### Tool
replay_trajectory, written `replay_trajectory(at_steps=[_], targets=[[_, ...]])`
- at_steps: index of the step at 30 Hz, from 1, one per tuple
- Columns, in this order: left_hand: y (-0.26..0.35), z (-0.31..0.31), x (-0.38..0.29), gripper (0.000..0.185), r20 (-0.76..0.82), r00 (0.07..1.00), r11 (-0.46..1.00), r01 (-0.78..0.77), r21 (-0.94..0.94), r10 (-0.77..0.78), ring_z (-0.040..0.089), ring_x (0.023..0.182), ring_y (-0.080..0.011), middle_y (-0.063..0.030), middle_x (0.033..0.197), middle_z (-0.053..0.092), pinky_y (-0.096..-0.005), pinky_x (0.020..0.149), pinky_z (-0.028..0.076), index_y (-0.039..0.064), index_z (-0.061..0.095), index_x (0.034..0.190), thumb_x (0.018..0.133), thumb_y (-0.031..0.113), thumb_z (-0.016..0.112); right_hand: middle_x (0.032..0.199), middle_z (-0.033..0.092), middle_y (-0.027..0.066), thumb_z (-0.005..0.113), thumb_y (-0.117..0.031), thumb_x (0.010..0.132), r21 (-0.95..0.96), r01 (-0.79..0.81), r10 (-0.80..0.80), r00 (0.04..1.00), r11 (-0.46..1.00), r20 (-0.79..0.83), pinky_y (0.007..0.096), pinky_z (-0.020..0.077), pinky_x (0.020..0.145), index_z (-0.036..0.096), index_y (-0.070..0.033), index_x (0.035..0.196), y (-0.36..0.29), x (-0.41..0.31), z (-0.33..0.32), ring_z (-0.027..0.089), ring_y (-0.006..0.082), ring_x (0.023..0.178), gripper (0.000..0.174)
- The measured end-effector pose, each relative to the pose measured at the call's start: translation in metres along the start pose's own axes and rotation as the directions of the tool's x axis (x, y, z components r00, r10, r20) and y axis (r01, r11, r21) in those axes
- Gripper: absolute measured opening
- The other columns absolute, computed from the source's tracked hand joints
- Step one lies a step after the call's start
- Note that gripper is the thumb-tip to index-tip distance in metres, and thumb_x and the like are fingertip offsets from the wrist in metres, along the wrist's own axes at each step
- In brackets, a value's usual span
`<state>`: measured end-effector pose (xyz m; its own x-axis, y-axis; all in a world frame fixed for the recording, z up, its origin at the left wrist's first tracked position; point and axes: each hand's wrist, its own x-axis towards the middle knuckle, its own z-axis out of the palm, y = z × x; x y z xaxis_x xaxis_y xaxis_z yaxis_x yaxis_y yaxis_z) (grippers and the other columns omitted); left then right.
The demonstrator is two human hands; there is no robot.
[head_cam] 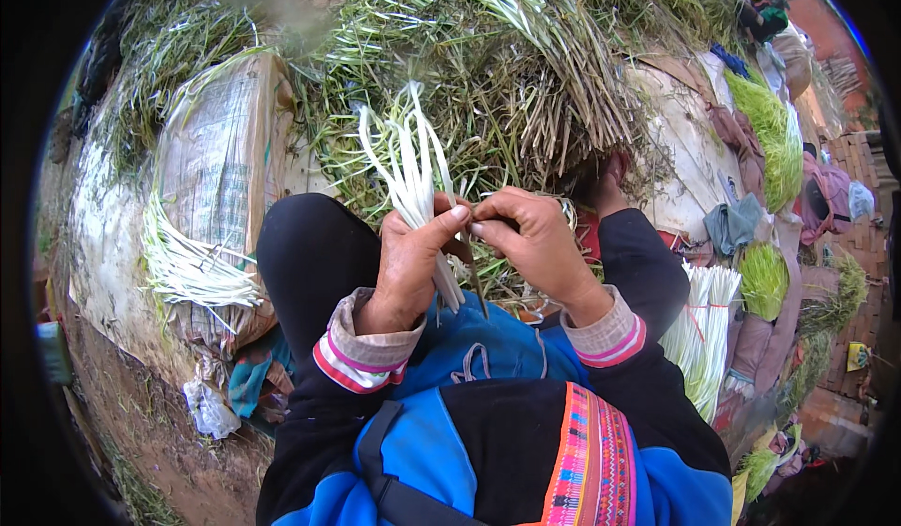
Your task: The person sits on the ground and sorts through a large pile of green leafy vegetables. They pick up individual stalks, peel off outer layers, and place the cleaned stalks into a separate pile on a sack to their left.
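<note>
A small bundle of white blanched stalks (410,174) with pale leafy tips is gripped in my left hand (412,258), its cut-looking lower ends pointing toward my lap. Close beside it, my right hand (538,244) pinches a thin brownish stalk (477,288) between thumb and fingers. That stalk hangs down between the two hands, by my left fingertips. Just beyond my hands lies a large heap of uncleaned green-and-white stalks (556,75), their brown root ends toward me. My right fingertips partly hide the stalk's upper part.
To the left, more white stalks (200,262) rest on a stuffed woven sack (211,146). Tied white bundles (697,329) and bright green bundles (764,280) lie to the right, near a grey-blue cloth (733,223) and a pink backpack (823,199). A plastic bag (210,408) lies at lower left.
</note>
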<state>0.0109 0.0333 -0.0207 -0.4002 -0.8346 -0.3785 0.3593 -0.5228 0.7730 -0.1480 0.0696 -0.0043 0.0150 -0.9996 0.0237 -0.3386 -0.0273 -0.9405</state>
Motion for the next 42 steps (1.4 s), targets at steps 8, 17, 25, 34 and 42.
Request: replay_trajectory(at_steps=[8, 17, 25, 34, 42], targets=[[0.028, -0.015, -0.001, 0.015, -0.024, 0.985, 0.93, -0.17, -0.325, 0.171, 0.064, 0.067, -0.0231, -0.0094, 0.069, 0.058, -0.0258, 0.045, 0.051, -0.001, 0.054, 0.095, 0.093, 0.014, 0.052, 0.061, 0.057, -0.0011, 0.063, -0.008, 0.082, 0.143, -0.62, 0.574, 0.775, 0.771, 0.263, 0.0212, 0.0439, 0.049, 0.064, 0.001, 0.084, 0.034, -0.053, -0.068, 0.054, 0.0047, 0.051, 0.01], [0.035, 0.001, -0.006, 0.024, 0.009, 0.989, 0.942, -0.138, -0.306, 0.148, 0.06, 0.063, -0.0199, -0.0064, 0.067, 0.054, -0.0249, 0.041, 0.045, -0.001, 0.054, 0.097, 0.095, 0.023, 0.049, 0.089, 0.062, 0.0133, 0.055, -0.026, 0.088, 0.249, 0.029, -0.069, 0.986, 0.968, 0.155, 0.0301, 0.0471, 0.071, 0.05, 0.005, 0.119, -0.022, 0.003, 0.017, 0.061, 0.0201, 0.084, 0.044], [0.09, -0.047, -0.004, 0.025, -0.127, 0.92, 0.885, -0.392, -0.25, 0.371, 0.056, 0.065, -0.0179, -0.0036, 0.067, 0.052, -0.0247, 0.042, 0.042, 0.001, 0.055, 0.099, 0.096, 0.025, 0.049, 0.05, 0.04, -0.0076, 0.05, -0.016, 0.094, 0.426, -0.361, 0.259, 0.924, 0.83, 0.28, 0.018, 0.02, 0.039, 0.063, 0.003, 0.1, 0.051, -0.038, -0.027, 0.032, -0.0003, 0.041, 0.024], [0.085, -0.021, 0.01, 0.024, -0.209, 0.868, 0.859, -0.485, -0.167, 0.449, 0.059, 0.064, -0.0165, -0.0038, 0.068, 0.056, -0.0252, 0.043, 0.042, 0.001, 0.053, 0.103, 0.095, 0.024, 0.051, 0.095, 0.063, 0.0066, 0.055, -0.021, 0.089, -0.451, 0.169, -0.21, 0.977, 0.877, -0.043, 0.031, 0.0494, 0.068, 0.062, -0.002, 0.106, 0.044, -0.026, -0.021, 0.061, 0.0196, 0.085, 0.027], [0.023, 0.021, 0.019, 0.022, -0.1, 0.978, 0.964, -0.199, -0.178, 0.183, 0.061, 0.063, -0.0154, -0.0051, 0.068, 0.059, -0.0226, 0.045, 0.044, 0.004, 0.056, 0.1, 0.091, 0.024, 0.058, 0.06, 0.05, -0.0039, 0.058, -0.013, 0.09, 0.439, -0.125, 0.131, 0.991, 0.889, 0.018, 0.0207, 0.0361, 0.049, 0.06, -0.002, 0.082, 0.002, -0.002, 0.004, 0.046, 0.0037, 0.056, 0.013]])
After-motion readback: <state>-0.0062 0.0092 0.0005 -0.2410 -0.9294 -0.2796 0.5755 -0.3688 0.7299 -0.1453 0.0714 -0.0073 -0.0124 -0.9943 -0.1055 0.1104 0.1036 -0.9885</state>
